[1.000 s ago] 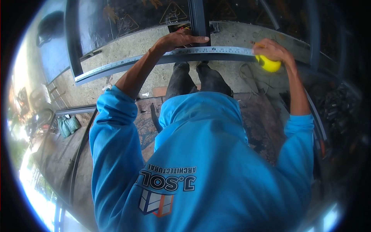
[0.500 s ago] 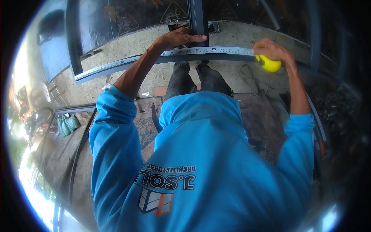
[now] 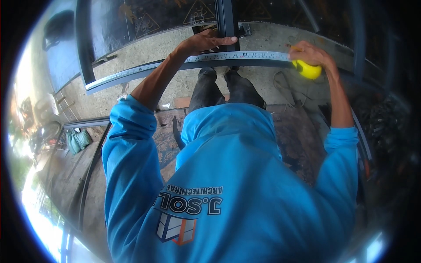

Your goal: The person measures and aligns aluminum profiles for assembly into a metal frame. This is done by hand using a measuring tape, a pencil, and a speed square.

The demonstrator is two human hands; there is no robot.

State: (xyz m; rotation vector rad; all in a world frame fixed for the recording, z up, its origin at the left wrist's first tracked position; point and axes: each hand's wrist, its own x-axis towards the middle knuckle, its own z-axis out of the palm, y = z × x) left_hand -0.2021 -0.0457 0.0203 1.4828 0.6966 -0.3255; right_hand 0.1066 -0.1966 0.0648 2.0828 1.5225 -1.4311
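A metal tape blade (image 3: 153,65) runs along a long dark frame bar (image 3: 258,62), from its left corner to the yellow tape measure (image 3: 308,70) on the right. My right hand (image 3: 307,53) is closed on the tape measure's case, and a short pencil-like tip (image 3: 288,45) sticks out by its fingers. My left hand (image 3: 204,43) is at the dark middle bar (image 3: 226,22), just above the blade. Its thumb lies across the bar's face, and its other fingers are partly hidden at the bar's left side.
Dark panels with printed warning triangles (image 3: 147,27) lie beyond the bars. A strap (image 3: 284,85) is on the concrete floor at the right, near a patterned mat (image 3: 164,140). At the left are a green bag (image 3: 78,140) and more long bars (image 3: 90,124).
The view has shifted very slightly. Both hands, the blade and the bars otherwise keep the same positions relative to one another.
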